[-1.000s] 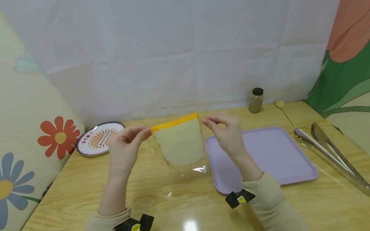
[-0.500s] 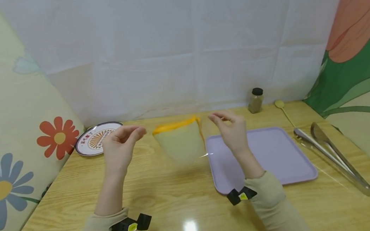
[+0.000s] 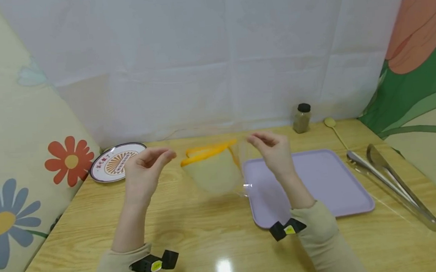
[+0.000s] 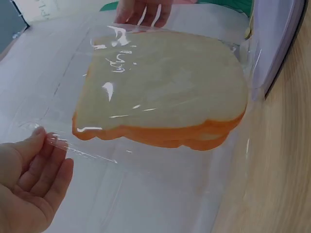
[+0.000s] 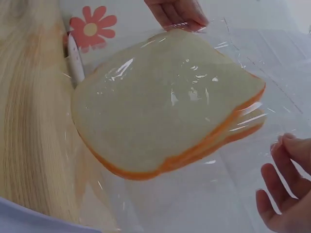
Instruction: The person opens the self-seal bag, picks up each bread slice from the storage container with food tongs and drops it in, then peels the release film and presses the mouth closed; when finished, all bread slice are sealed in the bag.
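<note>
Two slices of white bread (image 3: 213, 175) with orange crust edges, possibly toy ones, hang inside a clear plastic bag (image 3: 246, 187) above the table. My left hand (image 3: 143, 176) pinches one side of the bag between thumb and fingertips. On the opposite side, my right hand (image 3: 273, 153) pinches the film the same way. Both wrist views show the bread slices (image 4: 165, 82) lying one over the other, their crusts slightly apart along one edge. Glints on the film cross the upper slice (image 5: 160, 107).
A lilac tray (image 3: 333, 183) lies to the right on the wooden table. Right of it are metal tongs (image 3: 393, 187) and a long-handled gold spoon (image 3: 329, 123). A black-capped jar (image 3: 302, 118) stands at the back; a patterned oval plate (image 3: 116, 163) is back left.
My hands have drawn slightly farther apart, the right one shifting right. The bread slices have swung inside the bag, and their top crusts, earlier lined up as one band, now show as two.
</note>
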Tool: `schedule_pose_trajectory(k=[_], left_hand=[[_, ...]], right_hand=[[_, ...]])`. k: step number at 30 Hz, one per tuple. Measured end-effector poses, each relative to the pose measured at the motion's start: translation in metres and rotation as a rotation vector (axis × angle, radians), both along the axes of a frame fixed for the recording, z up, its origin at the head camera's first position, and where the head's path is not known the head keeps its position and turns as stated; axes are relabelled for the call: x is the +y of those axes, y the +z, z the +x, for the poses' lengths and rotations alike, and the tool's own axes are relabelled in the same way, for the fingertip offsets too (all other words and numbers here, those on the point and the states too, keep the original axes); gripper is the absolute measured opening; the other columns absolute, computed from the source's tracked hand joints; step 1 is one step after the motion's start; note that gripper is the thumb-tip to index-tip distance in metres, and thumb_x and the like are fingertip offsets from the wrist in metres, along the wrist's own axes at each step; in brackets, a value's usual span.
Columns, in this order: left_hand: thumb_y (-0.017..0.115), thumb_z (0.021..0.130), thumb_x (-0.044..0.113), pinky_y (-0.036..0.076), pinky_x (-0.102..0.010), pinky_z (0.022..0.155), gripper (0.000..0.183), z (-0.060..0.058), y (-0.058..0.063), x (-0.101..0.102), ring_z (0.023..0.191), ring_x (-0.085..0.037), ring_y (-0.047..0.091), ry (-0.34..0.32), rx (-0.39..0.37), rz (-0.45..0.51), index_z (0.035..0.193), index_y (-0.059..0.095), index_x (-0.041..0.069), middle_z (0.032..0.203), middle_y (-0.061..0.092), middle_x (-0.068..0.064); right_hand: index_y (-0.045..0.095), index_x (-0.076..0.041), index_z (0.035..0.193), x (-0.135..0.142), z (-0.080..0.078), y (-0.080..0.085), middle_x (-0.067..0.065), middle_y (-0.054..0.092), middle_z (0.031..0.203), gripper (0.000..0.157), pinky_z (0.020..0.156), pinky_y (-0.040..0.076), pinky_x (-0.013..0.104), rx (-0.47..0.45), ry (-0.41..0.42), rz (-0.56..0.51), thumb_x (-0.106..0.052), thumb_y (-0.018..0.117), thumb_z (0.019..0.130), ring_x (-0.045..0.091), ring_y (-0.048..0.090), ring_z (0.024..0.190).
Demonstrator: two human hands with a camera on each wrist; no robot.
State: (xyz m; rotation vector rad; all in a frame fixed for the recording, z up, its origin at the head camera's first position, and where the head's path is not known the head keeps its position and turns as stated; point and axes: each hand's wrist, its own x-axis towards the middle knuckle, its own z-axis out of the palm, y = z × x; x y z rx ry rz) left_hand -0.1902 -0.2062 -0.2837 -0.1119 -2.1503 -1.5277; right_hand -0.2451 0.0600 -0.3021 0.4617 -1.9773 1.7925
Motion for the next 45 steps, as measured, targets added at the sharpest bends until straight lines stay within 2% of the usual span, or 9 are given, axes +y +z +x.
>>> schedule_pose_trajectory(k=[2,5,12,19,25,29,34,41,45], left_hand=[[0.067,0.087,0.012,0.053,-0.013,0.073,0.020,-0.001,-0.001,0.004,0.078,0.000,0.066,-0.024,0.053,0.035,0.095,0.068,-0.006,0.076,0.068,0.023],[0.068,0.086,0.010,0.053,-0.014,0.072,0.019,-0.002,-0.004,0.009,0.077,0.000,0.066,-0.057,0.077,0.046,0.094,0.068,-0.008,0.077,0.068,0.022],[0.069,0.084,0.003,0.055,-0.015,0.069,0.010,-0.003,-0.001,0.012,0.069,-0.002,0.067,0.017,0.213,0.197,0.086,0.069,-0.007,0.073,0.071,0.013],[0.068,0.086,0.007,0.054,-0.014,0.070,0.015,-0.001,-0.003,0.013,0.075,-0.001,0.067,-0.034,0.121,0.077,0.092,0.068,-0.007,0.076,0.069,0.019],[0.070,0.084,0.011,0.054,-0.014,0.071,0.021,-0.003,-0.005,0.013,0.074,-0.001,0.066,-0.041,0.095,0.082,0.092,0.068,-0.008,0.079,0.072,0.009],[0.069,0.084,0.007,0.053,-0.013,0.068,0.018,-0.003,-0.002,0.012,0.072,-0.001,0.067,-0.017,0.169,0.119,0.090,0.067,-0.009,0.076,0.070,0.012],[0.067,0.084,0.001,0.051,-0.010,0.064,0.014,-0.001,0.002,0.011,0.070,-0.001,0.066,0.021,0.271,0.168,0.089,0.065,-0.012,0.075,0.069,0.014],[0.069,0.085,0.007,0.051,-0.010,0.067,0.016,-0.001,-0.003,0.014,0.073,0.004,0.063,-0.005,0.104,0.027,0.092,0.068,-0.007,0.077,0.066,0.023],[0.068,0.086,0.013,0.051,-0.009,0.068,0.019,-0.002,-0.006,0.009,0.073,0.006,0.062,0.000,-0.046,-0.111,0.095,0.069,-0.005,0.086,0.072,0.000]], right_hand=[[0.068,0.013,0.091,-0.003,0.002,0.002,0.027,0.069,0.090,0.014,0.071,0.055,0.016,0.026,0.020,-0.086,0.003,0.069,0.081,-0.002,0.063,0.070],[0.069,0.013,0.089,-0.008,0.004,0.001,0.027,0.069,0.088,0.013,0.069,0.053,0.014,0.078,0.028,-0.047,0.003,0.070,0.080,-0.004,0.061,0.070],[0.069,0.013,0.086,-0.005,0.003,0.003,0.030,0.067,0.085,0.010,0.070,0.048,0.013,0.187,-0.086,-0.066,0.005,0.070,0.080,-0.007,0.057,0.072],[0.071,0.008,0.084,-0.005,0.003,0.000,0.023,0.069,0.083,0.008,0.071,0.049,0.014,0.259,-0.012,0.047,0.002,0.072,0.079,-0.002,0.058,0.075],[0.071,0.008,0.085,-0.012,-0.001,-0.009,0.023,0.069,0.081,0.007,0.071,0.049,0.015,0.282,0.012,0.003,0.003,0.071,0.080,0.001,0.057,0.075],[0.071,0.007,0.084,-0.011,-0.001,-0.009,0.021,0.069,0.081,0.007,0.071,0.049,0.014,0.299,-0.027,0.026,0.001,0.070,0.081,-0.001,0.057,0.074],[0.070,0.010,0.083,-0.007,0.000,-0.004,0.024,0.068,0.080,0.007,0.069,0.047,0.013,0.309,-0.099,-0.049,0.004,0.069,0.080,-0.002,0.056,0.073],[0.072,0.008,0.084,-0.010,0.002,-0.006,0.022,0.070,0.081,0.008,0.067,0.049,0.014,0.237,-0.035,0.042,0.001,0.071,0.080,0.002,0.059,0.072],[0.072,0.006,0.088,-0.005,-0.004,-0.013,0.020,0.071,0.084,0.012,0.063,0.052,0.020,0.100,0.022,0.227,-0.004,0.071,0.082,0.019,0.066,0.073]])
